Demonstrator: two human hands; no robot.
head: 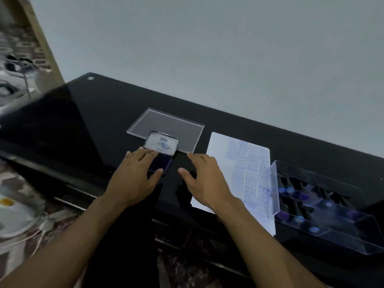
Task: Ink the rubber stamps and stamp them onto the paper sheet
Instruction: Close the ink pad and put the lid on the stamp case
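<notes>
Left hand (pixel 133 179) flat and relaxed on open ink pad (pixel 161 156), probably steadying it for inking. Right hand (pixel 204 183) spread, empty, beside stamped paper sheet (pixel 247 175). Rubber stamps (pixel 301 196) waiting in clear case (pixel 274 188), right on surface (pixel 83 113).

Prob. a home: glossy black table (pixel 99 113) by plain wall, patterned floor (pixel 25 183).

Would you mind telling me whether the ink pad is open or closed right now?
Open. The ink pad has its lid tipped up at the far end, and the dark inked surface shows beside the left hand.
</notes>
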